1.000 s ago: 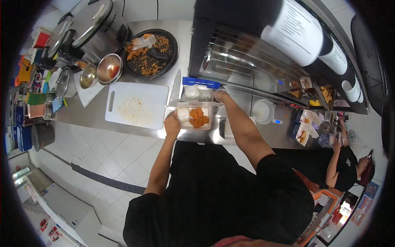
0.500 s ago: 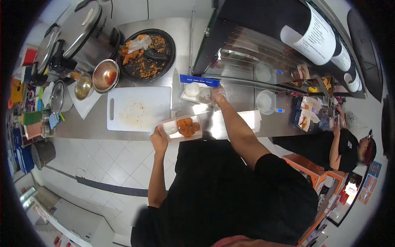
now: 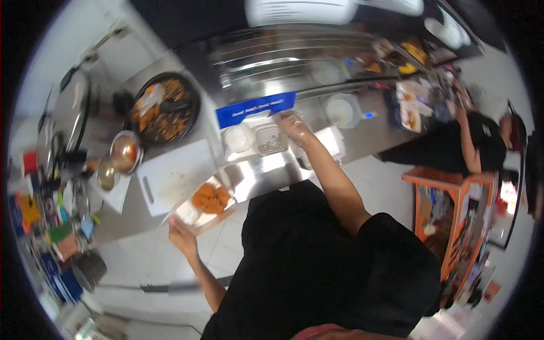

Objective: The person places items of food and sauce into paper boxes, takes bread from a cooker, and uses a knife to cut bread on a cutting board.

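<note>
My left hand (image 3: pixel 182 237) grips the outer end of a shallow paper food box (image 3: pixel 218 222), held over the counter's front edge and tilted. Inside lie orange-brown fried pieces (image 3: pixel 211 198) and a white mound partly seen near my fingers. On the counter stands a second box with a raised blue lid flap (image 3: pixel 255 107). It holds a white round mound, perhaps rice (image 3: pixel 239 137), and a small clear tub (image 3: pixel 271 140) with dark bits in it. My right hand (image 3: pixel 293 127), which seems to wear a thin clear glove, is closed at this box's right edge; its fingertips are blurred.
A white cutting board (image 3: pixel 156 173) with crumbs lies left, below a black round pan (image 3: pixel 195 105) of fried food. Steel bowls (image 3: pixel 126 150) and large pots stand farther left. A glass display case (image 3: pixel 272 62) rises behind. At right, another person (image 3: pixel 481 136) works beside an orange shelf (image 3: pixel 416 175).
The whole view has turned and blurred. My left hand has carried the box with fried pieces left, away from the second box, and tilted it. My right hand stays at the second box.
</note>
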Available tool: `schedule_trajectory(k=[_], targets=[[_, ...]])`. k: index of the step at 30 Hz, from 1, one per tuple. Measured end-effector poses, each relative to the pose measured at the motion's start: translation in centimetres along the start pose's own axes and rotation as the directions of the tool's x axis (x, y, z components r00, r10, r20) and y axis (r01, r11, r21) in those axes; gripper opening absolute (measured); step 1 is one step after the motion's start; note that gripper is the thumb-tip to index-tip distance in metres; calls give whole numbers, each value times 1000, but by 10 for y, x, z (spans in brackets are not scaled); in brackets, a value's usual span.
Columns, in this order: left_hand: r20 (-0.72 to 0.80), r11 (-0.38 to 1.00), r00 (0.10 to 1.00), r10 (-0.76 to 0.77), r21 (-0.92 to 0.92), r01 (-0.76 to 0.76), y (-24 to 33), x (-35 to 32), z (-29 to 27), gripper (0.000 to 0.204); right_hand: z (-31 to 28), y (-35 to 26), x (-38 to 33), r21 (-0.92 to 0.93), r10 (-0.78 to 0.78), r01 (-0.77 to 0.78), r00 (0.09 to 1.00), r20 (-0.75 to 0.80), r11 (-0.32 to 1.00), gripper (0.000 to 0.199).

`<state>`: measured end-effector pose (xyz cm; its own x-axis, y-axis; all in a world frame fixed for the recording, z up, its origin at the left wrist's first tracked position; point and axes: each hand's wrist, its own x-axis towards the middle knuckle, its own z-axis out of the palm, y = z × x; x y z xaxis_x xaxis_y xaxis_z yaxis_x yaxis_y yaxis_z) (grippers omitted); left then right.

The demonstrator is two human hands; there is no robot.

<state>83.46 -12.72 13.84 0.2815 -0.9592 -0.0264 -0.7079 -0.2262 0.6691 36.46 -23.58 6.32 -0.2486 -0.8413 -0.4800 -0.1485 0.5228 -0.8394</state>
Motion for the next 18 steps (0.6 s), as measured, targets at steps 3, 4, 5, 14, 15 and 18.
schedule_trajectory(k=[3,4,5,14,15,18], targets=[[-7,994,998,54,-94,-55,43,-5,2,59,-68,-26,-46,57,-5,7,999,-40,998,40],[-1,989,995,104,-106,-103,68,-7,9,58,-89,-20,-55,76,-23,26,999,-39,997,42],[5,982,988,152,-118,-150,97,-12,19,57,-118,-6,-64,25,59,-56,988,-141,998,42],[157,893,879,451,-91,-441,161,-83,196,43,-413,162,-125,-221,152,-259,900,-408,940,48],[136,883,875,465,-147,-446,182,-102,223,44,-442,197,-114,-192,164,-252,909,-383,949,48],[427,964,864,266,-117,-239,263,-157,267,40,-518,304,-69,-226,106,-172,955,-278,959,48]])
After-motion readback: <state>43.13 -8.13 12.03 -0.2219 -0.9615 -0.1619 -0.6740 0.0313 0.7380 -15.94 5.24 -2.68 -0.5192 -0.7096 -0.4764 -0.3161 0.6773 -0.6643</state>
